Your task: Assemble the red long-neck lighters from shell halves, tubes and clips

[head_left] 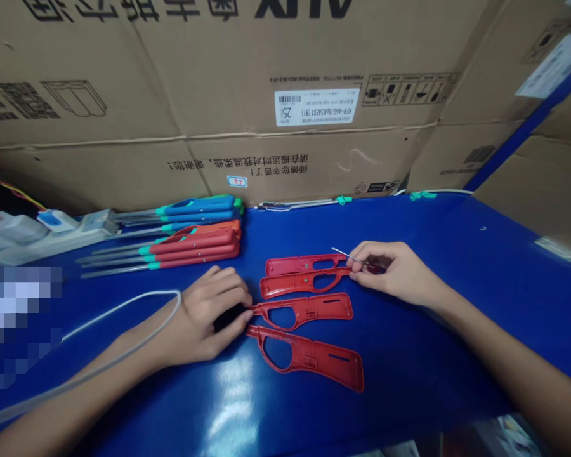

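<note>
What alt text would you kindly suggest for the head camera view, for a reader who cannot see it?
A person's right hand pinches a small red-handled screwdriver beside four red plastic shells laid out on a blue table, with the left hand next to them. Long blue and red rod-like tools lie behind, against cardboard boxes.

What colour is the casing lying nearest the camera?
The casing is red, shown best in the head view.

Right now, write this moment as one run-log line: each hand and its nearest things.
left hand: by red shells | right hand: holds screwdriver
</note>
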`<state>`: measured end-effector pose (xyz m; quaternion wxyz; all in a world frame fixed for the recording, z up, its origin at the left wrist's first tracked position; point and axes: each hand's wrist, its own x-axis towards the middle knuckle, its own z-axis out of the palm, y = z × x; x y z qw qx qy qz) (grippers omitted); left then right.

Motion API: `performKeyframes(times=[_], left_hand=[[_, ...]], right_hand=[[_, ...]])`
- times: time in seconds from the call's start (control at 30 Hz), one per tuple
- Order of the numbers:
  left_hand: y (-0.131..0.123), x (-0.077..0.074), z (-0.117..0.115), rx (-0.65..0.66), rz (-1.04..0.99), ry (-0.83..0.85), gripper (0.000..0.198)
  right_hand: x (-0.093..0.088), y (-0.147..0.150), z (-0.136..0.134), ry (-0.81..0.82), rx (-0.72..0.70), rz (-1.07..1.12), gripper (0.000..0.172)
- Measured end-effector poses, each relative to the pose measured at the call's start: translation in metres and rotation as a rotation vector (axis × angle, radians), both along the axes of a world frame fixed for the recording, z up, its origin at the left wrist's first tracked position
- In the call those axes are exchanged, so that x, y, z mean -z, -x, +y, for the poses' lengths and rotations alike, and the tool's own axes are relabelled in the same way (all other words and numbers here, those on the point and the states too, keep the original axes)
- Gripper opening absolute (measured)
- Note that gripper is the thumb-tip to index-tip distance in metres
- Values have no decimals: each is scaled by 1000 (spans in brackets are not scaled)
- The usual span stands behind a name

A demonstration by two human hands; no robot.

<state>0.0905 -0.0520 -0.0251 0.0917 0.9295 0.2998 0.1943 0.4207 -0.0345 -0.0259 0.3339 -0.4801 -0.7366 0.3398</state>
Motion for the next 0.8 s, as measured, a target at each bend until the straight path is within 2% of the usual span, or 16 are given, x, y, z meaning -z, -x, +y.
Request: performKeyframes(times=[0.63,0.8], left_hand=[[1,1,1,26,-52,-42,11],[1,-2,0,16,-11,-21,13]], right_hand=[[2,-1,0,0,5,2,9],[1,-1,1,5,-1,3,9]])
